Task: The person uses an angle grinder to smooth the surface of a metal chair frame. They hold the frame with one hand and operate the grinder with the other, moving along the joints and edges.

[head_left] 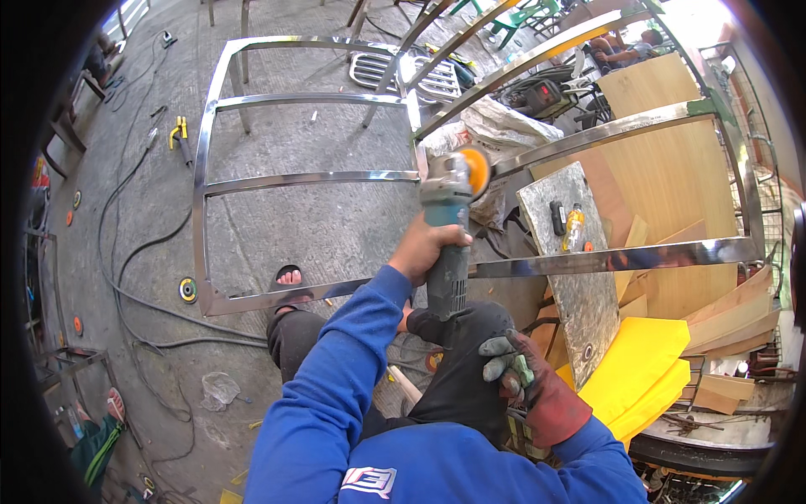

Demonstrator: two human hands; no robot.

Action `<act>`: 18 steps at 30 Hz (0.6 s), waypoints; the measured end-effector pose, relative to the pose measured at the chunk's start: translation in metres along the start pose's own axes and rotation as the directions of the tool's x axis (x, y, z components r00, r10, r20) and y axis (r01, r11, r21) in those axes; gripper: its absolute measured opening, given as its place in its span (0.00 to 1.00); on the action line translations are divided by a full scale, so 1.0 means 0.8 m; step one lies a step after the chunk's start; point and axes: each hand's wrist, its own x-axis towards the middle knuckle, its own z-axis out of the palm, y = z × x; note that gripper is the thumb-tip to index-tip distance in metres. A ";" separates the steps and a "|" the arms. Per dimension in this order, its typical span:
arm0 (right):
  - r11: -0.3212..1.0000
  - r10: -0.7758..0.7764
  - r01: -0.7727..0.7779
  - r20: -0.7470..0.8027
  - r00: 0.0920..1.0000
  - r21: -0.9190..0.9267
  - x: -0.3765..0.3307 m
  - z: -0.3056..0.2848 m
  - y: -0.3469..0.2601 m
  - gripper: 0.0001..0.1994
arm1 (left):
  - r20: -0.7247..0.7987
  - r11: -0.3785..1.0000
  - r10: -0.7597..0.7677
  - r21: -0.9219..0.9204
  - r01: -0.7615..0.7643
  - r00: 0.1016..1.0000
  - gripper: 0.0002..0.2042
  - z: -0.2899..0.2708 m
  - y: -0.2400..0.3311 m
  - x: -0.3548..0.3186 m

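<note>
My bare left hand [426, 248] is wrapped round the body of a teal and grey angle grinder [447, 210]. Its orange disc [476, 172] looks blurred, beside the upright of a shiny metal frame [311, 178]. On my right knee rests my right hand [525, 374], in a worn red and grey work glove. Its fingers are curled; a small pale green patch shows between them, and I cannot tell whether it is a held thing or part of the glove. The frame's near bar [613, 259] passes in front of my legs on the right.
A yellow electrode holder [179, 139] lies left, near a long black cable [126, 269]. Several grinding discs are scattered about, one [187, 290] near the frame's corner. A board [579, 290] on the right carries a small bottle [574, 228]. Yellow sheeting [642, 370] and plywood [672, 181] lie beyond.
</note>
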 end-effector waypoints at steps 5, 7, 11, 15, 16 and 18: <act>0.999 0.036 -0.036 0.022 0.999 -0.021 0.012 -0.003 -0.012 0.27 | -0.147 0.938 -0.275 -0.258 0.232 0.950 0.14 -0.005 -0.013 -0.012; 0.999 0.034 -0.034 0.092 0.995 0.000 0.016 -0.002 -0.014 0.27 | -0.144 0.992 -0.067 -0.117 0.050 0.987 0.14 0.001 -0.010 -0.009; 0.999 0.036 -0.034 0.164 0.986 -0.013 0.022 -0.004 -0.014 0.28 | -0.003 0.935 0.259 0.252 -0.250 0.966 0.18 0.015 0.005 0.005; 0.999 0.043 -0.040 0.157 0.987 -0.019 0.026 -0.007 -0.014 0.28 | -0.082 0.997 0.069 -0.016 -0.070 0.994 0.16 0.019 -0.007 0.001; 0.998 0.058 -0.056 0.138 0.989 -0.015 0.028 -0.008 -0.014 0.28 | -0.129 0.998 0.023 -0.050 -0.030 0.991 0.15 0.014 -0.011 0.000; 0.997 0.074 -0.074 0.116 0.990 -0.005 0.029 -0.007 -0.015 0.29 | -0.224 0.991 -0.087 -0.115 0.062 0.971 0.14 0.000 -0.019 -0.002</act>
